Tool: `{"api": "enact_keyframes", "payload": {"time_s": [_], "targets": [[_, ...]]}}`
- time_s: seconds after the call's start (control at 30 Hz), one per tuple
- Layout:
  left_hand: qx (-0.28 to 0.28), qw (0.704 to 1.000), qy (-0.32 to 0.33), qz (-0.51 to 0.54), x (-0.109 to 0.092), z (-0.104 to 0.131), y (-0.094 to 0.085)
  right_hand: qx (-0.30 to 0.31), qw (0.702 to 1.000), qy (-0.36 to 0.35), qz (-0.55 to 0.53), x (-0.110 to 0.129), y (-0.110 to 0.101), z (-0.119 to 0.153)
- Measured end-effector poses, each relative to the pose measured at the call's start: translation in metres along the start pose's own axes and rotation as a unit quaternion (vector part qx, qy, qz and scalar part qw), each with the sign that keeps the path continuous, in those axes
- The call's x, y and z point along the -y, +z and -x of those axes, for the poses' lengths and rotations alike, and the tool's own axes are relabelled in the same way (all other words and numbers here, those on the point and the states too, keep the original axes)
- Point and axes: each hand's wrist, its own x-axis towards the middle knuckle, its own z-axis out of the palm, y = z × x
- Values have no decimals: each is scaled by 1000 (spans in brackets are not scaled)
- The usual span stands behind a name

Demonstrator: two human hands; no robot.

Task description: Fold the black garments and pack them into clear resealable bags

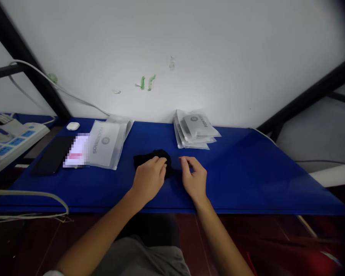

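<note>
A crumpled black cloth item lies on the blue table, its exact kind not clear. My left hand rests over it with curled fingers closed on its right part, and covers much of it. Just to the right, my right hand is held apart from the cloth, low over the table. Its fingers are bent in toward the thumb; whatever is between them, if anything, is too small or hidden to name.
Printed frosted zip bags lie at the left, beside a pixelated bright screen and a dark phone. A white earphone case sits behind. More filled bags are stacked at the back. A power strip and cables are far left.
</note>
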Motion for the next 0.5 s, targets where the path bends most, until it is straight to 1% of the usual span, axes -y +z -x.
{"api": "enact_keyframes", "payload": {"time_s": [0.03,0.1,0.13,0.17,0.23,0.27,0.33,0.37,0.4,0.43,0.5], "targets": [[-33,998,-19,51,3,4,-6,15,1000,-25,1,1,0,1],[-87,985,-66,135,12,14,-18,67,994,-87,5,4,1,3],[-112,976,-102,155,17,20,-24,101,988,-117,12,5,1,4],[-140,968,-139,155,22,26,-31,137,980,-142,25,5,2,5],[-202,953,-192,123,31,40,-44,198,963,-175,57,7,4,7],[-249,943,-199,94,33,46,-49,219,955,-185,73,7,5,8],[-335,923,-189,14,34,57,-57,243,945,-198,97,9,6,9],[-350,922,-166,-23,33,60,-59,247,942,-202,107,10,7,8],[-345,927,-134,-52,31,63,-58,249,939,-205,117,12,7,8],[-318,940,-96,-74,29,64,-56,250,937,-209,127,13,8,8],[-215,970,-46,-103,27,65,-48,247,933,-215,146,15,8,7]]}}
